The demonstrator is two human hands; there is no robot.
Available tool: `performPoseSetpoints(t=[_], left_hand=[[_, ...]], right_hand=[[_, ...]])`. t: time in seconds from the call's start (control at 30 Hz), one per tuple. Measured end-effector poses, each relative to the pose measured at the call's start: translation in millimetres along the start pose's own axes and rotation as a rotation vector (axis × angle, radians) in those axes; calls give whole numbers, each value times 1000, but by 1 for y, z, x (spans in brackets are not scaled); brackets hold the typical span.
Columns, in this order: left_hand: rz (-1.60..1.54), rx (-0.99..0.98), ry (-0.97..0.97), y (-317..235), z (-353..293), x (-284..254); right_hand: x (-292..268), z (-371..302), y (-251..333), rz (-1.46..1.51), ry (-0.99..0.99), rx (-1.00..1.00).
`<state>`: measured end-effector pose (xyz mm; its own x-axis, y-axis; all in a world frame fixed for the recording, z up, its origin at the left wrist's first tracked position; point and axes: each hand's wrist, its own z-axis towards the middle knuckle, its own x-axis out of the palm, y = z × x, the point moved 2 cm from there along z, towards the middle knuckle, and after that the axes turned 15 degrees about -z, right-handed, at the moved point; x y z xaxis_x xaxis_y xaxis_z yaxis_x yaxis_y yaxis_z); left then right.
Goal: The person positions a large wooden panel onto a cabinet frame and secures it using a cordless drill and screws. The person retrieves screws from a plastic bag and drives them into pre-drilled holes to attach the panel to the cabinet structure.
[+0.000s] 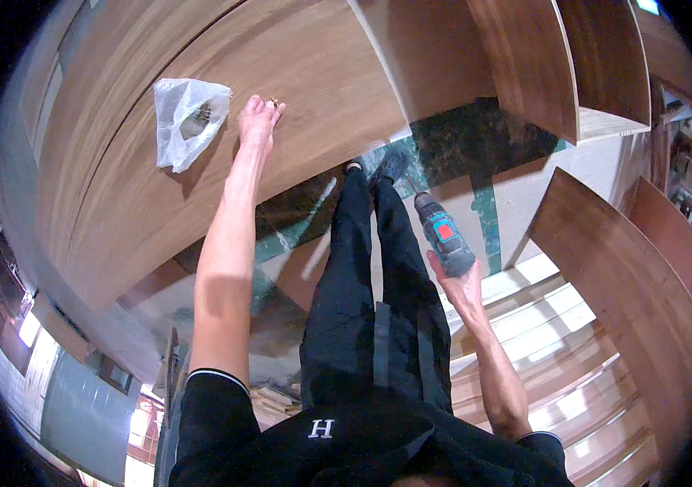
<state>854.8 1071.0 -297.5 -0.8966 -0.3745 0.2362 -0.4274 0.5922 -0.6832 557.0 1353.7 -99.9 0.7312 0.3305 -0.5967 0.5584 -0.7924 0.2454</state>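
My left hand (pixel 257 124) is held over a wide wooden panel, its fingers closed on a few small brass-coloured screws (pixel 274 103); they are too small to see in detail. Just left of it, a translucent white plastic bag (pixel 172 146) lies open on the panel (pixel 313 89), with a heap of small screw-like metal pieces (pixel 197 120) inside. My right hand (pixel 462 284) grips a teal and black cordless drill (pixel 444 233) by its handle, beside my right leg. The drill's thin bit points away from me, toward the floor near my shoes.
Curved-looking upright wooden boards (pixel 525 65) stand at the far right. More brown boards (pixel 606 252) and a stack of pale planks (pixel 541 357) lie close on my right. Green and dark patches mark the floor (pixel 484 211) around my feet.
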Motion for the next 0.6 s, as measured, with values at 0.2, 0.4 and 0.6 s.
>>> performPoseSetpoints(t=[0.2,0.4,0.6], left_hand=[[-46,61,-47,-12,-22,-15],[-322,-148,134,10,-55,-25],[-199,-359,304,25,-145,50]], right_hand=[[6,-1,42,72,-1,-108],[6,-5,60,338,69,-97],[-25,-4,66,280,150,-141]])
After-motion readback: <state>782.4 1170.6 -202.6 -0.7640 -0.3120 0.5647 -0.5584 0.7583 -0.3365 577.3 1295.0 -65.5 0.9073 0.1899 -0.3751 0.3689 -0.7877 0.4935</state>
